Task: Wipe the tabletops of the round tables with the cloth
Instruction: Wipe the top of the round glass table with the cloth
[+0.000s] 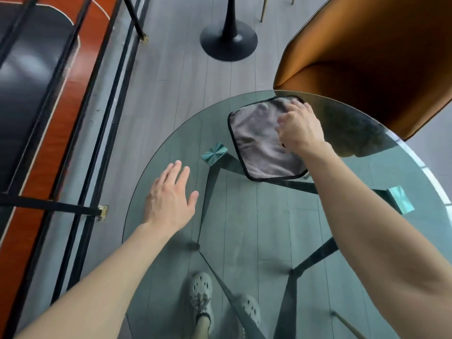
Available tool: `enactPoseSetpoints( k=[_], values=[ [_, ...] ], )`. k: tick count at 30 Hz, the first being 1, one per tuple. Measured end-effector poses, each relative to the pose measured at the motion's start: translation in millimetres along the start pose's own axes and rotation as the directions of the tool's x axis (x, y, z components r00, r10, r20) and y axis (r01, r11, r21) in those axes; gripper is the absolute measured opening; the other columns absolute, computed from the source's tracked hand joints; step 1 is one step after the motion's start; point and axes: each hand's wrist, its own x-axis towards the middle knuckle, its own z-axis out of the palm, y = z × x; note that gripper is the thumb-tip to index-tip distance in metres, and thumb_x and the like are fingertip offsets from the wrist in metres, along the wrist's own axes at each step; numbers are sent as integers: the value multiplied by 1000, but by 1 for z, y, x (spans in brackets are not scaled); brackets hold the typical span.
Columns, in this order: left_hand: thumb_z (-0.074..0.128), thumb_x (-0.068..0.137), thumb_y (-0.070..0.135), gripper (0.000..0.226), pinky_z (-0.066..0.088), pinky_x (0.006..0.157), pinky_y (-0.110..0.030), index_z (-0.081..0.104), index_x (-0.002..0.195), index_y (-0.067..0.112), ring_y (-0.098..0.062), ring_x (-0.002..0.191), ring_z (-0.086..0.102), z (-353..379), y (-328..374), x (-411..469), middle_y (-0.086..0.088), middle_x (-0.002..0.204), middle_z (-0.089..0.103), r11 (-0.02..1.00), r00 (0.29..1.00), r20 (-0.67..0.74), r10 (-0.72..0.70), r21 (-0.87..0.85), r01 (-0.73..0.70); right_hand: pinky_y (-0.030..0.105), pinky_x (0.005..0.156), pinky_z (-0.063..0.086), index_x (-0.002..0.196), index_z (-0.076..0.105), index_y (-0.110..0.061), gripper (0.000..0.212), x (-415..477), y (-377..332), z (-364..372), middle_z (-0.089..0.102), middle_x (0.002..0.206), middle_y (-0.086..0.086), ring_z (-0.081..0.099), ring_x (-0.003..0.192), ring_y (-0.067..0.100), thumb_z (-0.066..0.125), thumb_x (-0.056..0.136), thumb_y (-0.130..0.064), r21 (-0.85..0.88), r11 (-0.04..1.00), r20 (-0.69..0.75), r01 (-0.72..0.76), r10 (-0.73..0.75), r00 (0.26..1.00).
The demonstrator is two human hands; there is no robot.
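I am in the wiping step: my right hand (299, 128) grips the grey cloth (256, 143) with curled fingers at the far edge of the glass tabletop (256, 216). My left hand (171, 199) is flat and holds nothing. Next, I think, I should sweep the cloth nearer.

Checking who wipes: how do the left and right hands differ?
The left hand is spread and holds nothing; the right hand curls its fingers on the grey cloth. The left hand is nearer, left on the glass tabletop; the right hand reaches its far edge. Both are bare.
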Motion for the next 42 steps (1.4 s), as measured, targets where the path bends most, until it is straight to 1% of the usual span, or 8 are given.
enactPoseSetpoints(
  k=[3, 6, 8, 11, 16, 27, 35, 42],
  values=[
    [53, 103, 46, 69, 29, 126, -48, 35, 162, 15, -27, 161, 23, 10, -3, -1, -8, 174, 26, 1000, 999, -41, 5, 3, -5, 54, 126, 37, 112, 78, 2, 22, -2, 2, -45, 71, 124, 24, 56, 134, 43, 63, 95, 3, -55, 980, -144, -193, 184, 972],
    [55, 101, 43, 70, 29, 126, -51, 35, 161, 13, -30, 159, 25, 20, -8, -1, -11, 171, 29, 1000, 997, -73, 22, -12, -23, 39, 101, 57, 125, 78, -9, 33, 9, -19, -81, 77, 115, 13, 70, 108, 33, 66, 96, -1, 225, 967, -240, -116, 170, 956],
    [55, 102, 43, 70, 28, 127, -51, 33, 161, 14, -29, 160, 25, 23, -7, -3, -11, 172, 29, 1000, 997, -78, 24, -10, -25, 33, 109, 55, 144, 70, -18, 40, 11, -42, -74, 75, 138, 4, 71, 123, 19, 64, 104, -15, 485, 867, -194, 113, -19, 981],
    [50, 104, 46, 69, 24, 127, -48, 32, 164, 14, -26, 161, 21, 22, -3, -5, -8, 174, 24, 1000, 996, -84, 4, 24, -2, 49, 128, 37, 158, 56, -20, 49, 3, -48, -5, 53, 165, 9, 47, 154, 28, 55, 112, -37, 415, 882, 22, 225, -257, 966],
    [41, 106, 47, 68, 26, 128, -47, 31, 165, 14, -25, 162, 20, 25, -3, -4, -8, 175, 22, 999, 992, -119, 35, 41, -31, 64, 134, -2, 174, 12, -43, 88, -5, -4, 79, 0, 185, 1, -4, 171, 26, 21, 99, -90, 148, 988, 57, 30, -39, 998],
    [61, 95, 13, 51, 42, 113, -50, 53, 145, 9, -33, 139, 48, 23, -16, -33, -13, 149, 50, 994, 961, -258, -104, -55, 93, 69, 131, 5, 172, 26, -41, 77, -97, -131, 90, 8, 184, 3, 3, 171, 28, 33, 105, -79, 211, 904, -55, 371, -368, 928],
    [61, 97, 16, 43, 46, 106, -46, 64, 140, 12, -29, 127, 55, 41, -9, -75, -7, 140, 64, 968, 913, -320, -253, -91, 236, 72, 131, -3, 174, 5, -43, 85, -13, -2, 82, -7, 184, 8, -9, 170, 32, 8, 100, -86, 181, 960, 73, -214, 203, 976],
    [46, 99, 20, 46, 46, 112, -46, 66, 140, 9, -27, 135, 55, 36, -18, -78, -7, 147, 63, 970, 932, -274, -240, -95, 222, 70, 130, 0, 174, 24, -34, 72, -58, -211, 78, 10, 184, 7, 3, 170, 30, 23, 105, -55, 183, 903, -8, 389, -395, 919]
  ],
)
